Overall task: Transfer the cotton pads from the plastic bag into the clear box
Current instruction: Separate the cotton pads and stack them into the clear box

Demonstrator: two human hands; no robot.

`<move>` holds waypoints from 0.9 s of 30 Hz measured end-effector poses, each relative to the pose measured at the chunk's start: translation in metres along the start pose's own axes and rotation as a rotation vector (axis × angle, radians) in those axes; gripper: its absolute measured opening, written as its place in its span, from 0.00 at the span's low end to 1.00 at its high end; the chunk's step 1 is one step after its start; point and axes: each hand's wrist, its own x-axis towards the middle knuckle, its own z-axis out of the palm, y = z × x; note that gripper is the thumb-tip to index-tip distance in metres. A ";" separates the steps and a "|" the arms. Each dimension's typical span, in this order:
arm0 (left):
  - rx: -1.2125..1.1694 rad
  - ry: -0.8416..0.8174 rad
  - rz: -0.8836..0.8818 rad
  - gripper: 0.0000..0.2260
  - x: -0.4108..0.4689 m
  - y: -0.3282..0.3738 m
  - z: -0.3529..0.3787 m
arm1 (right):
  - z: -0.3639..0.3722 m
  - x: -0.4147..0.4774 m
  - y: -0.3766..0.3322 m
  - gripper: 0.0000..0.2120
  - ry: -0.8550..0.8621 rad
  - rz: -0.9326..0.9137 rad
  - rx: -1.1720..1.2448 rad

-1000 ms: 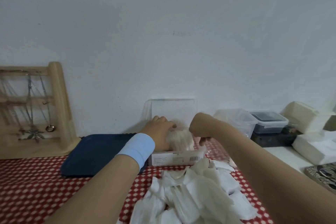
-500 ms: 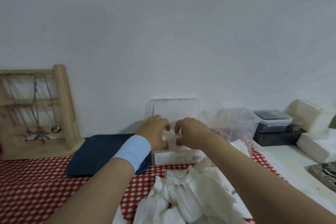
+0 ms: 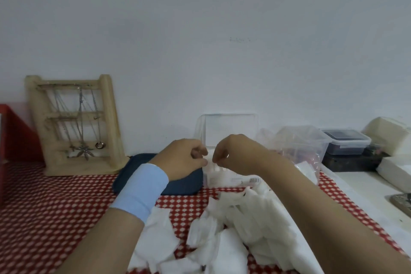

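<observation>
Working over the clear box [image 3: 231, 181], whose lid stands upright at the back. The left hand [image 3: 184, 159] and right hand [image 3: 239, 154] meet just above its open top. Each grip is narrow, fingers curled in, pinching a small clump of cotton pads [image 3: 211, 165] at the box mouth. How much of the clump the right fingers hold is partly hidden.

A larger heap of white pads [image 3: 244, 224] lies loose on the surface [image 3: 44, 207] in front of the box. What looks like the crumpled plastic bag [image 3: 278, 140] sits just right of the box, with a clear tub [image 3: 311, 147] beyond it. A navy pouch [image 3: 138, 176] lies just left of the box, and a wooden jewellery stand [image 3: 106, 122] stands farther left.

Handling, as judged: the pads are very light, soft and compressible, and likely to cling to each other and to the fingers. Breakage is unlikely, but a loose pinch would probably shed pads. It is best to take a small stack across its flat faces, squeeze lightly, and seat it flat in the box.
</observation>
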 end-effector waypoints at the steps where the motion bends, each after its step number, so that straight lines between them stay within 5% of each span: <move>1: 0.000 -0.018 -0.021 0.08 -0.009 -0.006 -0.002 | 0.007 -0.001 -0.008 0.10 -0.034 -0.022 0.000; 8: 0.143 -0.147 -0.268 0.05 -0.068 -0.054 -0.016 | 0.061 0.000 -0.053 0.10 -0.197 -0.062 0.047; 16: 0.191 -0.292 -0.414 0.14 -0.094 -0.080 -0.008 | 0.099 0.004 -0.089 0.18 -0.346 -0.058 0.017; 21: -0.058 -0.101 -0.324 0.06 -0.103 -0.087 0.000 | 0.100 0.001 -0.088 0.18 -0.307 -0.060 0.153; 27: -0.455 0.133 -0.278 0.03 -0.110 -0.080 0.000 | 0.091 -0.003 -0.078 0.05 -0.108 -0.023 0.536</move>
